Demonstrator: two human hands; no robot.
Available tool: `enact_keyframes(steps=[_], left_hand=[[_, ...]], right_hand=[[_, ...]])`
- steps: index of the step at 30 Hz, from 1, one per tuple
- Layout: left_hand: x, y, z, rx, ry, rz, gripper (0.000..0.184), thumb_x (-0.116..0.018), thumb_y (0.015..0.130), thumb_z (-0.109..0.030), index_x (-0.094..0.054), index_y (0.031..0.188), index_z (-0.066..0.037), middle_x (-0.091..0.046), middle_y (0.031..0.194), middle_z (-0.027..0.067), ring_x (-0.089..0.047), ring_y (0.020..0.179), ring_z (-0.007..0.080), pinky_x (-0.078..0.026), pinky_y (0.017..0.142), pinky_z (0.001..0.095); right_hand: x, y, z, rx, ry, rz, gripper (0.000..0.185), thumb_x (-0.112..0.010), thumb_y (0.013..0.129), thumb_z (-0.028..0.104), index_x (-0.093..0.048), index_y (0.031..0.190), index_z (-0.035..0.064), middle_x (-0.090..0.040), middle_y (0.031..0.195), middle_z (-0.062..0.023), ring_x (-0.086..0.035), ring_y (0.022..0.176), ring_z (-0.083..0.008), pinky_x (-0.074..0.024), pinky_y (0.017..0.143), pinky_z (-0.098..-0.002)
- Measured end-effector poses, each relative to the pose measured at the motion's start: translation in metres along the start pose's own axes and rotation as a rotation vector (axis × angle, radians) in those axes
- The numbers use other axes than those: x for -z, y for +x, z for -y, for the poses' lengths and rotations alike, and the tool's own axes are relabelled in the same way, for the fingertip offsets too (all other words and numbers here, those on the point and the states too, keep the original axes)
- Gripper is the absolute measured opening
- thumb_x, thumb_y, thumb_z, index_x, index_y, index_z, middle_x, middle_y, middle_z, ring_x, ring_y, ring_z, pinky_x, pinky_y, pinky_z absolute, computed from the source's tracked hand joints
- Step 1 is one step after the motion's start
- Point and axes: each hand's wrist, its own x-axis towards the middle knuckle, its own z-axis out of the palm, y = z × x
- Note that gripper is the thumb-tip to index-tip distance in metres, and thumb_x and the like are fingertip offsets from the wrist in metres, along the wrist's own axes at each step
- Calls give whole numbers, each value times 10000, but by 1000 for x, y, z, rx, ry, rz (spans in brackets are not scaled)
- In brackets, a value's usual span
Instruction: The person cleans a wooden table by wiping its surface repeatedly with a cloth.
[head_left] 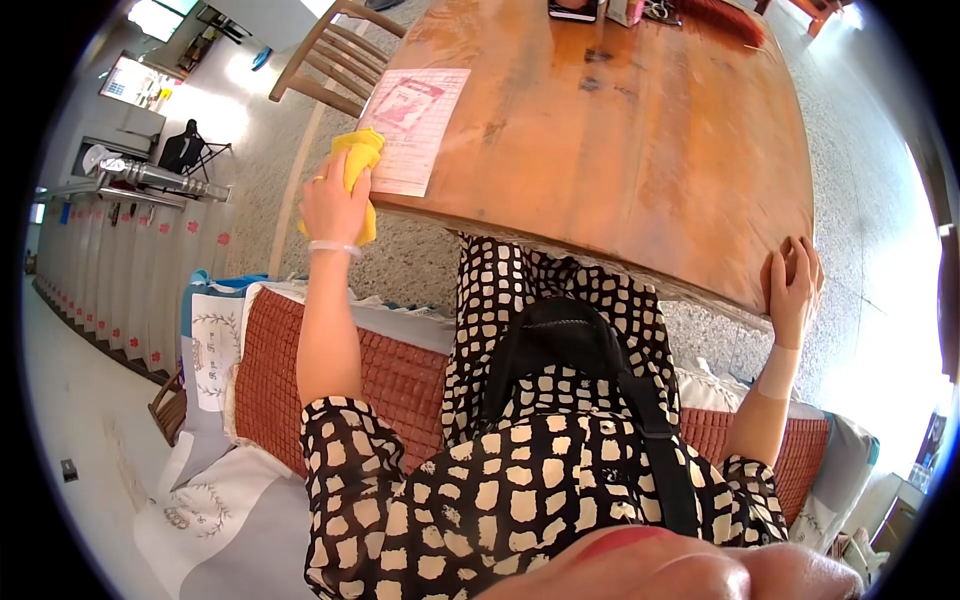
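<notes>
My left hand (335, 205) is closed around a yellow cloth (362, 160) at the left edge of the wooden table (620, 130). Part of the cloth sticks out above the fingers and part hangs below them. Just right of that hand, a printed sheet of paper (415, 135) with a pink picture lies at the table's left side. My right hand (795, 280) rests on the table's near right corner, fingers stretched over the edge and nothing visible in them. A clear covering lies over the tabletop.
At the far end of the table are a phone (572, 9), a small box and a red brush-like thing (715, 18). A wooden chair (335, 55) stands beyond the left edge. Behind me is a sofa with red-brown mats (400, 385). A stair railing (150, 175) is at far left.
</notes>
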Motion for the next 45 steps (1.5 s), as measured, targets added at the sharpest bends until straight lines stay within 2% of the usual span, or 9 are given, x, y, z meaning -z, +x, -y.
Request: enact_keyframes(steps=[4,7,11,18,25,31,38,40,45], left_hand=[[0,9,-39,-87,29,-79,421,-658,801,-342,-591,1183,-179,-640,1127,90,-592,958,340,-485,794,466],[13,3,-101,-265,-123,115,438,-647,825,-338,-593,1205,-126,-638,1148,95,-586,1024,325,-468,849,442],[22,-24,-221,-633,-425,11,442,-684,776,-333,-580,1170,-162,-605,1149,80,-551,1030,310,-449,809,459],[27,-69,-343,-1041,-675,36,524,-715,713,-366,-588,1192,-196,-576,1137,50,-517,1059,279,-437,796,440],[-9,13,-312,-993,-651,125,486,-694,791,-321,-552,1238,-196,-553,1249,92,-580,1027,297,-484,858,405],[-59,100,-280,-520,-379,107,510,-577,863,-439,-513,1285,-159,-544,1285,98,-539,1123,328,-435,938,428],[-41,116,-382,-313,-125,155,568,-470,888,-530,-499,1329,-174,-546,1302,110,-534,1149,350,-410,967,478],[-36,102,-427,-466,-274,113,464,-520,864,-433,-558,1198,-114,-579,1191,162,-553,1077,352,-421,938,480],[-14,40,-497,-966,-410,199,579,-411,903,-550,-498,1332,-172,-552,1308,88,-542,1133,316,-413,926,477]], right_hand=[[-1,1,2,1,3,-17,388,-583,878,302,-598,1212,106,-515,1339,-117,-424,1269,-332,-349,1048,-424],[-5,0,-2,18,12,-55,379,-585,871,295,-608,1197,103,-532,1316,-125,-432,1260,-339,-351,1043,-424],[-4,0,0,37,-5,-73,373,-587,875,284,-609,1194,91,-533,1315,-126,-452,1239,-350,-360,1032,-431],[-14,0,-24,-281,798,-276,290,-586,923,191,-615,1157,21,-524,1335,-130,-515,1202,-237,-389,1015,-331],[6,-6,-5,-330,1007,-340,248,-520,957,119,-607,1134,-30,-564,1280,-126,-516,1185,-196,-391,1015,-305],[7,-9,-1,-276,1021,-366,225,-497,952,77,-615,1113,-28,-590,1235,-125,-525,1170,-192,-383,1015,-307],[8,-8,4,-341,1209,-669,321,-397,942,92,-528,1172,-88,-581,1191,-198,-531,1151,-274,-379,1041,-390],[3,-10,-4,-286,1282,-728,342,-394,936,110,-511,1191,-86,-569,1199,-214,-522,1159,-295,-367,1051,-415],[3,-11,-5,-332,1369,-799,398,-358,954,181,-461,1253,-61,-543,1234,-222,-506,1174,-301,-348,1042,-428]])
